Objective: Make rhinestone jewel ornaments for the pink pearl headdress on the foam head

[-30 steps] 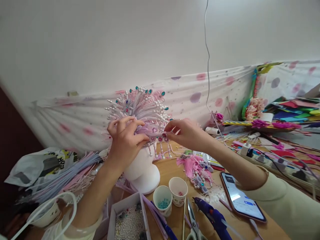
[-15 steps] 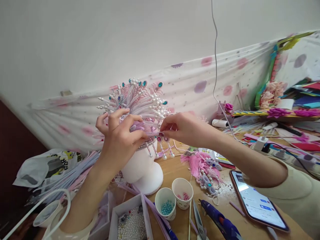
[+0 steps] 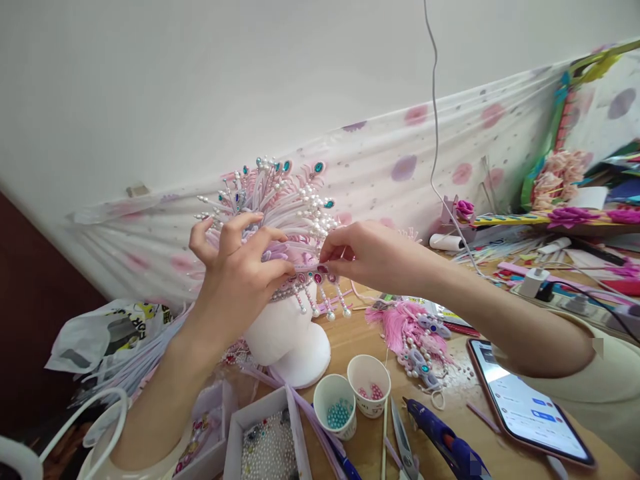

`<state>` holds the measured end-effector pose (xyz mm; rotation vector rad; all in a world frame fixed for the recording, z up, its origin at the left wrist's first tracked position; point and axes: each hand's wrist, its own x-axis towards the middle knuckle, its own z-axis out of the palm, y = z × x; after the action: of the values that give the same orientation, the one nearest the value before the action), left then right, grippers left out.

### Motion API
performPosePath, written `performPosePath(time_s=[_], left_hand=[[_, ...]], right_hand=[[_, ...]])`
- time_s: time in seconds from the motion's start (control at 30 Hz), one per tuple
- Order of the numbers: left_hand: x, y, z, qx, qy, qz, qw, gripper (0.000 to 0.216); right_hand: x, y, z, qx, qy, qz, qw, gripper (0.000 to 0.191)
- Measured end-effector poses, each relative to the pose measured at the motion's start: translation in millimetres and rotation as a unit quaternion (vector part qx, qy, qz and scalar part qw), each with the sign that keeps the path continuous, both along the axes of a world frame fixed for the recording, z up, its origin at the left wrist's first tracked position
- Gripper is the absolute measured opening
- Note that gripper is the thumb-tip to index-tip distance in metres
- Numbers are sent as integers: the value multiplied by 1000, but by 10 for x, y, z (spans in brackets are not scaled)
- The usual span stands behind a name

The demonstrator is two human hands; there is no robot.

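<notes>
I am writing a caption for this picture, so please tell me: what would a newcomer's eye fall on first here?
First comes the headdress of pink and lilac sprays with pearls, at the centre on a white foam head. The left hand and the right hand pinch its front band from either side. In front stand two cups of beads; a lit phone lies at the right.

Left hand (image 3: 235, 280), right hand (image 3: 367, 257) pinch beaded headdress (image 3: 280, 213) on foam head (image 3: 287, 337).
</notes>
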<state>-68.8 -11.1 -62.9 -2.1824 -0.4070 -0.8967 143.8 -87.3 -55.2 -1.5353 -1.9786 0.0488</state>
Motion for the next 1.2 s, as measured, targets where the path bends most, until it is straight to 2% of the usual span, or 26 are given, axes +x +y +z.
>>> performPosePath(time_s=[0.17,0.4,0.83,0.97,1.07,1.2], left_hand=[[-86,-16,7,11,13,-5,1000,25],[-71,-57,-43,97,32,24,994,23],[-63,-46,-66,59,51,27,997,22],[-106,-42,-90,96,31,4,995,19],[-171,-128,-202,113,-34,-40,992,13],[-211,-272,-523,-9,-35,-87,996,13]], right_hand=[[3,12,-8,7,0,4,1000,18],[-11,-4,21,5,-11,-15,1000,17],[-22,18,35,-3,-8,-12,1000,16],[-6,29,33,-14,12,1,1000,15],[12,33,17,-23,26,5,999,14],[57,50,-50,-24,42,17,999,13]])
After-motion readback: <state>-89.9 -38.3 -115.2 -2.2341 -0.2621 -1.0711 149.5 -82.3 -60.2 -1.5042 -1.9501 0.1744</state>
